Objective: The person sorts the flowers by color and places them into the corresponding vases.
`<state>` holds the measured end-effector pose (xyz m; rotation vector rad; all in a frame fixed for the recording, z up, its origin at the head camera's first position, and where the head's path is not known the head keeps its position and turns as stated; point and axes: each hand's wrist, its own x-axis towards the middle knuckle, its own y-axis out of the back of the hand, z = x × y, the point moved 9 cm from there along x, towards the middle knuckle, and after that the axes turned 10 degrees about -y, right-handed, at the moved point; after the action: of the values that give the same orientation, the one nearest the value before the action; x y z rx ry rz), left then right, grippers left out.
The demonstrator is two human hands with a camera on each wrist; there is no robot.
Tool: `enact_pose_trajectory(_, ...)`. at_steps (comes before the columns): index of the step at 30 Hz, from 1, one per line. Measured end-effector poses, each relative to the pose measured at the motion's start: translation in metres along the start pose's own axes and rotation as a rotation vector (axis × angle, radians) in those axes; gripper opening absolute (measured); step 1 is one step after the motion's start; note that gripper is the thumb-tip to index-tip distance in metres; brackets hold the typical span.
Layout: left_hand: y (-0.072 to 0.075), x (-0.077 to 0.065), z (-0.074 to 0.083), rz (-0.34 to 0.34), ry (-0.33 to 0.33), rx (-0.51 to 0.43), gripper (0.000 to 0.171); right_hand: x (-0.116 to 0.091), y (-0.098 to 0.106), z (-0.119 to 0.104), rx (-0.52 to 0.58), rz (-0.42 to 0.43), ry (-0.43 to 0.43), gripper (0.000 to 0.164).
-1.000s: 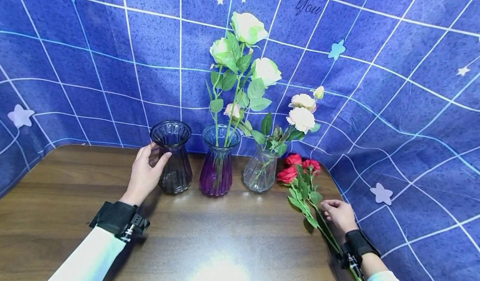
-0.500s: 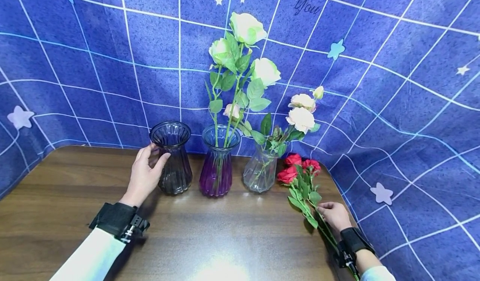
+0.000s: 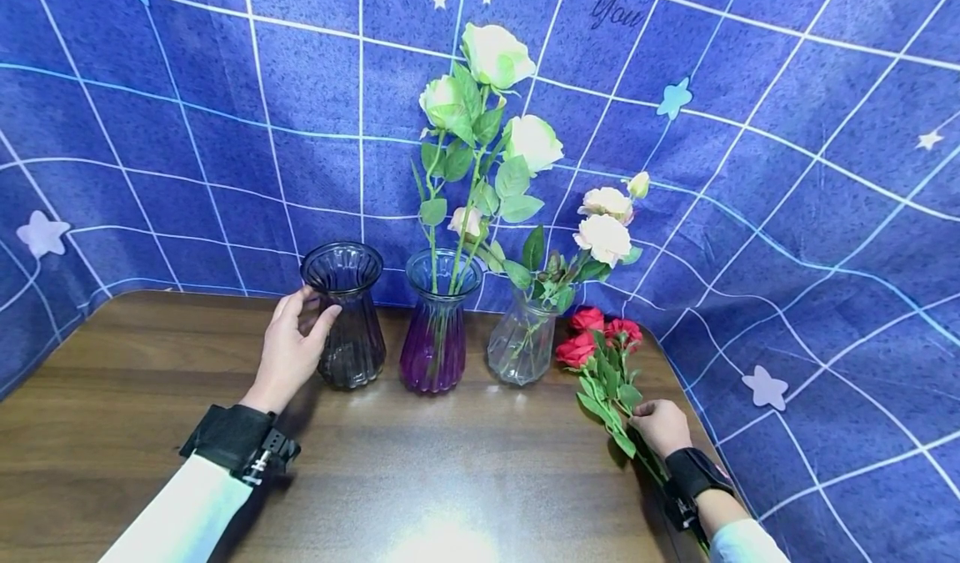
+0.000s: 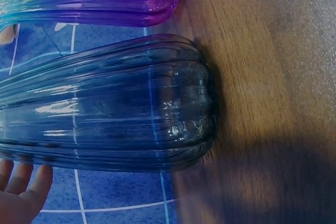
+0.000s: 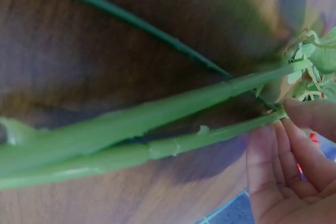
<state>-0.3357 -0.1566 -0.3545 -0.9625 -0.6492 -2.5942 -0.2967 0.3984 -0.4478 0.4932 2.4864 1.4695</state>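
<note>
Your right hand (image 3: 663, 427), at the lower right of the frame, has come in to the left over the last second: its fingers stood at the edge of the bunch, and now thumb and fingertips close on one of the stems (image 5: 131, 121) just below the leaves. You seem to have the grip but no lift yet — the red roses (image 3: 576, 350) lie where they lay, on the right of the wooden table (image 3: 465, 454), their heads beside the clear vase (image 3: 521, 350) with its pale flowers (image 3: 603, 239). Whether every stem is caught you cannot tell from the wrist view.

Your left hand (image 3: 288, 346) has stayed put, left of centre, thumb and fingers gripping the dark vase (image 3: 351, 338) under its rim; it stands upright and holds no flowers, so it looks well steadied. Next to it, mid-frame, the purple vase (image 3: 432, 350) carries the white roses (image 3: 497, 56)
</note>
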Motion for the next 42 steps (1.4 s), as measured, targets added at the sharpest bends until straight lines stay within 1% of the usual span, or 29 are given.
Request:
enact_pose_trajectory(6, -0.002, 0.001, 0.001, -0.003, -0.012, 0.009, 0.044, 0.0, 0.001, 0.001, -0.049, -0.004, -0.013, 0.015)
enact_pose_trajectory(11, -0.005, 0.0, 0.002, -0.004, -0.022, -0.002, 0.042, -0.002, 0.004, 0.002, -0.077, 0.011, -0.028, 0.019)
enact_pose_trajectory(15, -0.005, 0.0, 0.002, -0.001, -0.021, -0.013, 0.042, -0.003, 0.006, 0.001, -0.077, 0.02, -0.014, 0.022)
enact_pose_trajectory(19, -0.004, -0.001, 0.002, -0.001, -0.016, -0.007, 0.042, -0.003, 0.011, -0.004, -0.046, 0.029, 0.015, 0.022)
enact_pose_trajectory(26, -0.003, -0.001, 0.002, 0.006, -0.023, 0.0, 0.041, -0.007, 0.03, -0.018, 0.017, 0.042, 0.047, 0.022)
enact_pose_trajectory(34, -0.001, -0.001, 0.002, 0.004, -0.01, 0.004, 0.041, -0.01, 0.053, -0.024, 0.038, 0.064, 0.028, 0.022)
enact_pose_trajectory(38, 0.0, -0.001, 0.002, 0.006, -0.002, 0.01, 0.04, -0.01, 0.069, -0.026, 0.072, 0.109, 0.019, 0.023)
enact_pose_trajectory(42, 0.0, 0.0, 0.003, 0.003, -0.004, 0.008, 0.041, -0.01, 0.089, -0.029, 0.108, 0.177, 0.017, 0.023)
